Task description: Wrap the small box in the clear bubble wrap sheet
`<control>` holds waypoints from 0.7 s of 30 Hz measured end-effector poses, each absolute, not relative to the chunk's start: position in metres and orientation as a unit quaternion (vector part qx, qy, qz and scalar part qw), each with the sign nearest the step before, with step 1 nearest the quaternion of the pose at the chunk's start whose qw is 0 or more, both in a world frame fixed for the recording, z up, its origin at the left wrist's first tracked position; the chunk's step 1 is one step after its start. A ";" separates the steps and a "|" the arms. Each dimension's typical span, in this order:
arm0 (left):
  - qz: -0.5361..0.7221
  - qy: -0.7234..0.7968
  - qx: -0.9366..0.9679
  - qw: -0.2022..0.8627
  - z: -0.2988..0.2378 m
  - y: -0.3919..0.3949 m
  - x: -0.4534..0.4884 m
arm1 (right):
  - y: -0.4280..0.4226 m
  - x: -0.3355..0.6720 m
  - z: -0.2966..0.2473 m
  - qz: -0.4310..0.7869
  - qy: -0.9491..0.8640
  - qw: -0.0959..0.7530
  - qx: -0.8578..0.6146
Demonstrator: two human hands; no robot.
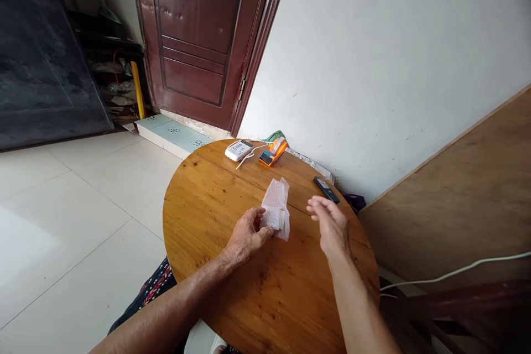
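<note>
A small white bubble-wrap pouch [276,206] stands up off the round wooden table [215,199]. My left hand [248,237] pinches its lower edge between thumb and fingers. My right hand [328,222] hovers just to the right of the pouch, apart from it, fingers loosely curled and holding nothing. A dark remote-like stick [326,189] lies beyond my right hand near the table's far edge.
At the table's far side lie a white device [238,150] with a cord and an orange object [272,152]. A wall runs behind; a wooden board [456,199] leans at right, with a white cable [456,271]. A brown door [199,38] and tiled floor are at left.
</note>
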State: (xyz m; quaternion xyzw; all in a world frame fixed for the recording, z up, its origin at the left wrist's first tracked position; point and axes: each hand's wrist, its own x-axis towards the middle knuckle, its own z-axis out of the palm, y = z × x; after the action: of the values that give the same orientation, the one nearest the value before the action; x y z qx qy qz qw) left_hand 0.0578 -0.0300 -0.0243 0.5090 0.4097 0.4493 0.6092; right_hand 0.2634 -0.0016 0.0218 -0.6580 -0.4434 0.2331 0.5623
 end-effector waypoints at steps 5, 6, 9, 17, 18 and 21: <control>0.438 0.466 0.585 0.499 -0.029 -0.033 0.057 | -0.022 0.229 0.007 0.211 -0.586 0.438 -0.648; 0.435 0.473 0.606 0.468 -0.029 -0.033 0.057 | -0.021 0.223 0.005 0.183 -0.603 0.417 -0.655; 0.421 0.482 0.665 0.385 -0.028 -0.032 0.057 | -0.017 0.216 0.000 0.112 -0.606 0.385 -0.687; 0.430 0.518 0.614 0.412 -0.024 -0.021 0.056 | -0.023 0.239 -0.014 0.133 -0.557 0.470 -0.671; 0.443 0.518 0.588 0.436 -0.025 -0.020 0.054 | -0.023 0.243 -0.014 0.134 -0.546 0.473 -0.679; 0.490 0.522 0.484 0.502 -0.025 -0.017 0.044 | -0.021 0.255 -0.014 0.122 -0.527 0.443 -0.715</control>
State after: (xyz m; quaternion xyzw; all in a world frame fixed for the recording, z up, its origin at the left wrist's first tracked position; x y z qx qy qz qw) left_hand 0.0439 -0.0168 -0.0248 0.4843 0.5220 0.4905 0.5024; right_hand 0.2554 -0.0211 -0.0140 -0.7148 -0.5269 0.1221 0.4432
